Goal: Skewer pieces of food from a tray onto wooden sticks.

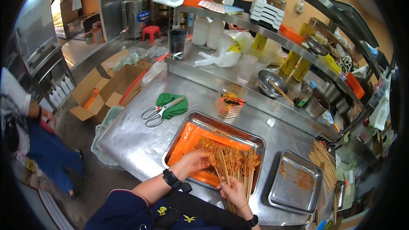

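My right hand [233,191] is closed around several thin bamboo skewers [223,166], which slant up over the near side of a metal tray [260,142]. With curled fingers, my left hand [197,162] grips reddish-brown marinated pieces at the upper part of these skewers; the food's exact kind I cannot tell. Inside the tray, loaded skewers [245,162] lie side by side, their bare sticks toward me. Loose marinated pieces [205,144] sit to their left, over a bright orange sheet [185,138] that lines the tray.
Scissors [159,111] rest on a green cloth [175,108] at the left. A second tray [294,181] with sauce remnants stands right, beside a pile of bare skewers [324,164]. Behind are a clear container [230,105] and a metal bowl [272,84]. A person [32,132] stands left.
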Demonstrator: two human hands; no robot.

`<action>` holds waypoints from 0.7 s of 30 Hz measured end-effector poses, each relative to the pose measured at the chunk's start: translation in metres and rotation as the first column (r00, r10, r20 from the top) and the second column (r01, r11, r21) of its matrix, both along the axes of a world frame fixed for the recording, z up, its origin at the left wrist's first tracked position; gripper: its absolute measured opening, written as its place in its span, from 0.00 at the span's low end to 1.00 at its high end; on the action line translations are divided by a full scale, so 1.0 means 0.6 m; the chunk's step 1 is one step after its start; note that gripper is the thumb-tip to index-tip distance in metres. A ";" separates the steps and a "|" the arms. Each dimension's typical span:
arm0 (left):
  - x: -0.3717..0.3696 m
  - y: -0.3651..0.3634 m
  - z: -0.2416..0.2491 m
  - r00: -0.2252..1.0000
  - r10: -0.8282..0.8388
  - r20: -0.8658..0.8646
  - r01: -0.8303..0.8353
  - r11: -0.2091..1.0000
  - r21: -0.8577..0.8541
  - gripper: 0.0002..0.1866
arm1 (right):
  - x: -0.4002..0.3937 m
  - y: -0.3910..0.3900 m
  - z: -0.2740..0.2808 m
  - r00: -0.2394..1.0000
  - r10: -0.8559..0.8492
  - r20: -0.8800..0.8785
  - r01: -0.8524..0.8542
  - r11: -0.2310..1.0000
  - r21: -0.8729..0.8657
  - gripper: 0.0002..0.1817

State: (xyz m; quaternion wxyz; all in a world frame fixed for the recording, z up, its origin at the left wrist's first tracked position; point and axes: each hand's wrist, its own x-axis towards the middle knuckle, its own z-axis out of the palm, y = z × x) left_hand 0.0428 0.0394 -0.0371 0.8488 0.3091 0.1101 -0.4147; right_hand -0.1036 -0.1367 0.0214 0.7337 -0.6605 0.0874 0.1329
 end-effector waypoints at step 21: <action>-0.048 -0.021 0.091 0.847 0.148 0.511 -0.322 0.907 0.270 0.09 | -0.004 0.003 -0.006 0.996 -0.063 0.057 0.060 0.997 0.051 0.12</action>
